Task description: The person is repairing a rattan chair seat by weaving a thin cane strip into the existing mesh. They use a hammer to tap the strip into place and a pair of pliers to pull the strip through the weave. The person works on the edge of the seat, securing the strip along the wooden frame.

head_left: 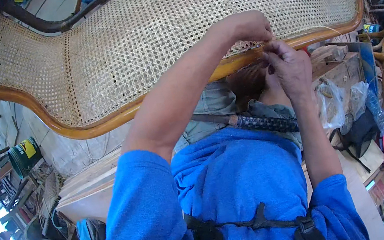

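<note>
See cane (173, 15) spread from 10 to 2 o'clock, probably light, springy, easily cracked; best held by the frame (231, 66), likely stiff, slick. Toward 1, find left hand (248, 26) curled, right hand (290, 66) bunched just below; cannot tell either's grip.

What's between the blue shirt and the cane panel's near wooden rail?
Head view: grey-green shorts, part of a bare leg and a dark patterned strip across the shorts lie between the blue shirt and the wooden rail.
</note>
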A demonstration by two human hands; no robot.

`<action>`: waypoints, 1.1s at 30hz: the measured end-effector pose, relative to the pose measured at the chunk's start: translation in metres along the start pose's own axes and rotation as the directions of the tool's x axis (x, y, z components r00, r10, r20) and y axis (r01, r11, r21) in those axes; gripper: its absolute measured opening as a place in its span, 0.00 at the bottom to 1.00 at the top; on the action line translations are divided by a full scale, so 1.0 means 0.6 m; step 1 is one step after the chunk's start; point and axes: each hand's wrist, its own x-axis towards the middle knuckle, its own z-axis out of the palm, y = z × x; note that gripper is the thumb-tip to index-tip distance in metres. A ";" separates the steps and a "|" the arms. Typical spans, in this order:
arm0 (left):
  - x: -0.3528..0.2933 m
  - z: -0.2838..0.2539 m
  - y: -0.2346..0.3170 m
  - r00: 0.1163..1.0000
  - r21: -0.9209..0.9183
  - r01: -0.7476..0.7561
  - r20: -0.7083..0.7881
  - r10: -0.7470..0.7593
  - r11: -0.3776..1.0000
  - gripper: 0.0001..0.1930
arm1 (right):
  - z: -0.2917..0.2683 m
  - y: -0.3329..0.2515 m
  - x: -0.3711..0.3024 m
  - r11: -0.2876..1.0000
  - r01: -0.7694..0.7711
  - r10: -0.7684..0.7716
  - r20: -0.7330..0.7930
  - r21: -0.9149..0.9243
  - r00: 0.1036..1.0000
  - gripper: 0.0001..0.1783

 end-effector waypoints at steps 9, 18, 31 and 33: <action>0.040 -0.011 -0.020 0.983 0.025 0.065 0.169 -0.068 0.998 0.12 | 0.020 -0.020 0.017 0.986 -0.046 0.050 0.022 -0.159 0.998 0.10; 0.049 -0.015 -0.034 0.989 0.022 0.015 0.144 -0.018 1.000 0.09 | 0.034 -0.027 0.029 0.898 0.111 -0.103 0.041 -0.426 0.994 0.09; 0.073 -0.002 -0.039 0.975 0.063 0.057 0.210 -0.069 0.996 0.11 | 0.066 0.011 0.028 0.787 0.270 -0.316 0.013 -0.555 0.949 0.06; 0.089 0.005 -0.041 0.971 0.112 0.035 0.229 -0.060 0.993 0.12 | 0.071 0.005 0.020 0.786 0.269 -0.334 -0.015 -0.556 0.943 0.07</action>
